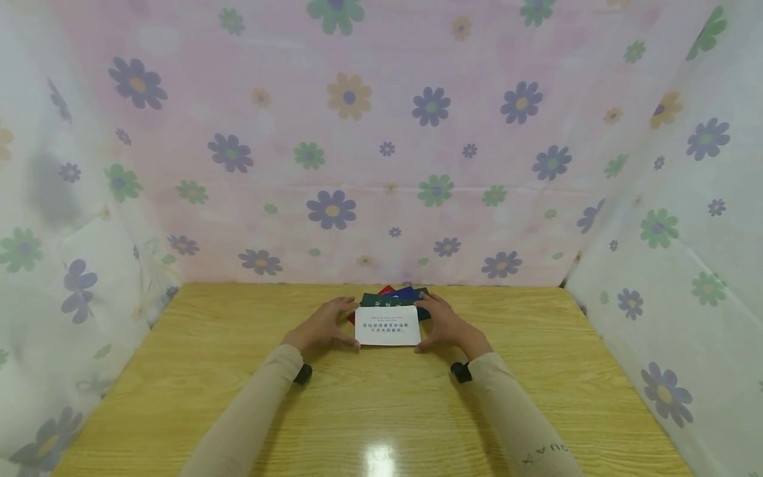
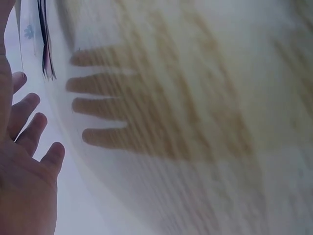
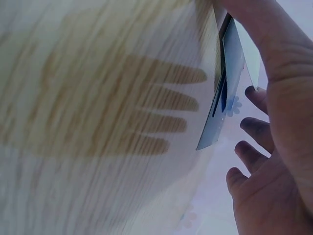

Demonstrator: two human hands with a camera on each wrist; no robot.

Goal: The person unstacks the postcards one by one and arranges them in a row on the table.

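A white card [image 1: 387, 326] with rows of printed characters stands tilted toward me at the middle of the table's far part. My left hand [image 1: 324, 324] holds its left edge, thumb at the lower corner and a finger near the upper one. On the opposite edge my right hand [image 1: 448, 324] grips it the same way. The other fingers of both hands spread loosely, as the wrist views show. Behind the white card lie overlapping cards: a dark green card [image 1: 372, 300] with white marks, a blue card [image 1: 405, 293] and a red card [image 1: 387, 289], partly hidden.
The wood-grain table [image 1: 381, 397] reaches to a flowered cloth backdrop [image 1: 381, 225] just behind the cards. Similar cloth walls hang at the left [image 1: 71, 225] and right [image 1: 667, 265]. A black wrist strap piece [image 1: 461, 372] sits below the right wrist.
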